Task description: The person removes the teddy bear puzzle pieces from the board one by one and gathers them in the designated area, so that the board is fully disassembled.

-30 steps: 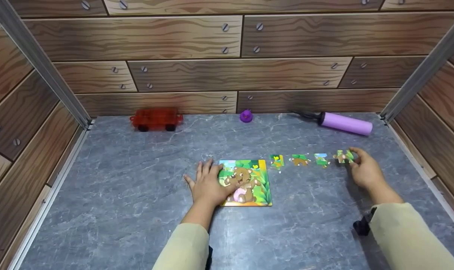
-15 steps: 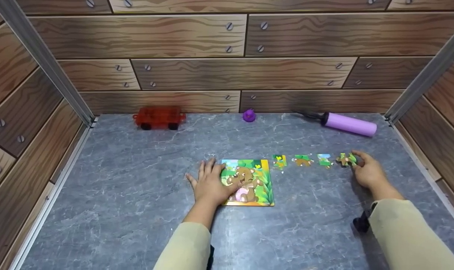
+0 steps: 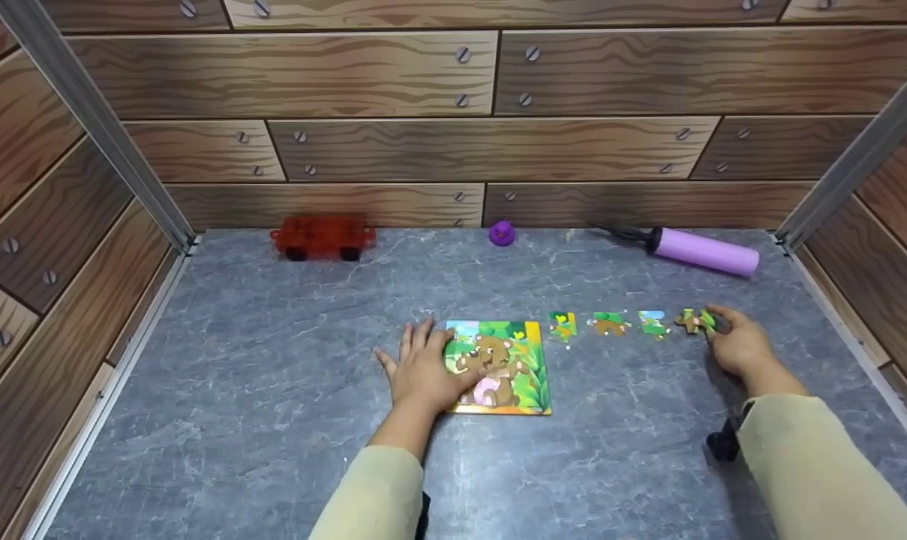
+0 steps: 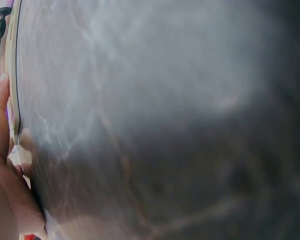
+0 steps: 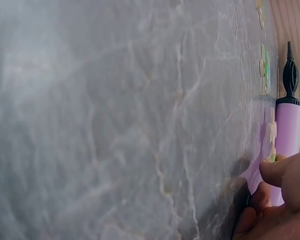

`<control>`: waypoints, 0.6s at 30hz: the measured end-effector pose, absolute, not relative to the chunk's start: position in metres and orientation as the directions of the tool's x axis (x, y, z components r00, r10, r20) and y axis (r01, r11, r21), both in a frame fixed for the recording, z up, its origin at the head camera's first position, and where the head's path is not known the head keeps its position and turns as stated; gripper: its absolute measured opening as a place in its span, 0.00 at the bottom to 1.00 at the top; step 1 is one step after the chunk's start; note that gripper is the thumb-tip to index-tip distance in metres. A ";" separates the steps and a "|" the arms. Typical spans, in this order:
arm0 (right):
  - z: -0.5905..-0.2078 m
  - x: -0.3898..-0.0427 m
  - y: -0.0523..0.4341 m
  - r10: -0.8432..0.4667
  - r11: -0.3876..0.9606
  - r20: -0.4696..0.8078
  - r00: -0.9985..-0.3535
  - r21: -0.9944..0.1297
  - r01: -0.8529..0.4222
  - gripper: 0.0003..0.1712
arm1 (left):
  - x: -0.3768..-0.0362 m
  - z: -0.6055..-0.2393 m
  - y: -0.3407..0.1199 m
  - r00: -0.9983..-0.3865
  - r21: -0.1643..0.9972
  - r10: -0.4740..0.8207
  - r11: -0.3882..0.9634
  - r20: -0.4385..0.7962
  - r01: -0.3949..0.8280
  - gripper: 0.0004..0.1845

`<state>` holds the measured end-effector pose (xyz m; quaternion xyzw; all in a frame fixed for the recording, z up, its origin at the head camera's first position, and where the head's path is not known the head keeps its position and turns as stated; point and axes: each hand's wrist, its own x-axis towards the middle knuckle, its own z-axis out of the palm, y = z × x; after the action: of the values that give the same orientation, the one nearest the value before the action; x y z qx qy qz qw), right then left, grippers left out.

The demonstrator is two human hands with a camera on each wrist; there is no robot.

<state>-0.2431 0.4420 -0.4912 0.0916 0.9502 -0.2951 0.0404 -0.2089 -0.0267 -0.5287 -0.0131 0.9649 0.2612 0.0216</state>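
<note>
Green puzzle piece (image 3: 695, 321) pinched by the right hand (image 3: 738, 345), frame right; left hand (image 3: 423, 369) flat, fingers spread, on the puzzle board (image 3: 509, 367).

A bear puzzle board (image 3: 509, 367) lies flat on the surface; four loose pieces are lined beside it, the rightmost piece (image 3: 695, 322) touched.

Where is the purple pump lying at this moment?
In the head view the purple pump lies at the far right of the grey table, near the wooden back wall, beyond the right hand and the loose puzzle pieces.
</note>
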 end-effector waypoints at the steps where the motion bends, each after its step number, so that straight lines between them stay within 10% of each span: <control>1: -0.491 -0.243 0.442 0.152 0.809 -0.131 -0.980 -0.553 0.199 0.31 | -0.208 -0.528 -0.027 -0.999 0.505 -0.014 0.862 -0.050 -0.037 0.48; 18: -0.495 -0.246 0.439 0.164 0.829 -0.103 -0.981 -0.525 0.193 0.36 | -0.209 -0.529 -0.027 -0.999 0.485 -0.008 0.874 -0.050 -0.032 0.49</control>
<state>-0.2459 0.4388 -0.4954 0.0933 0.9559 -0.2771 0.0266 -0.2086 -0.0270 -0.5292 -0.0104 0.9677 0.2510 0.0232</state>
